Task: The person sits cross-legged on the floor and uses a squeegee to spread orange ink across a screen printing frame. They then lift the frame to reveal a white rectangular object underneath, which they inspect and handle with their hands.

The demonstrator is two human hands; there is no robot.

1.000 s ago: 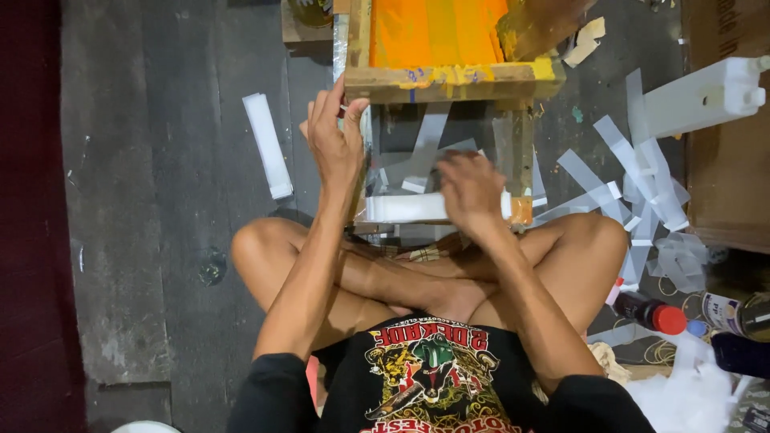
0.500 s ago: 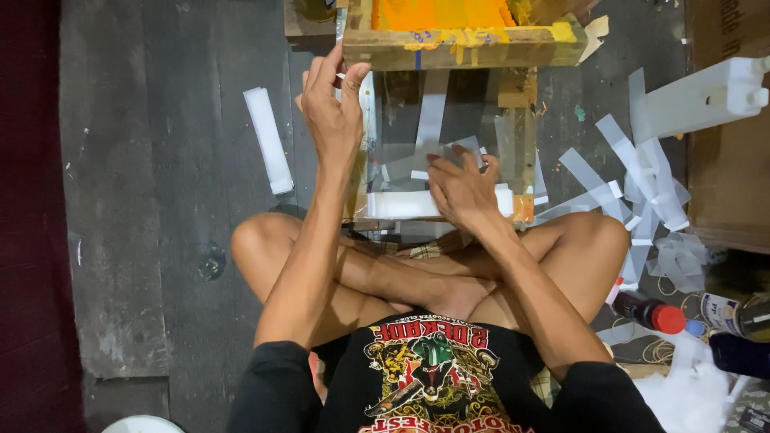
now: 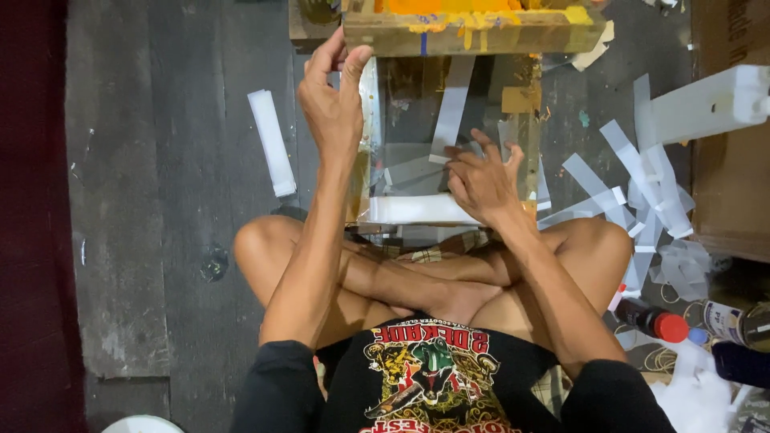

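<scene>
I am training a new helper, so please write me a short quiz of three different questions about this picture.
1. True or false: the left hand is raised, with thumb and fingers pinched near the wooden frame.
2. Where does the right hand rest? A) on the glass plate B) on the red-capped bottle C) on the floor
3. Fill in: the person sits with legs ____.

Key: 1 true; 2 A; 3 crossed.
</scene>
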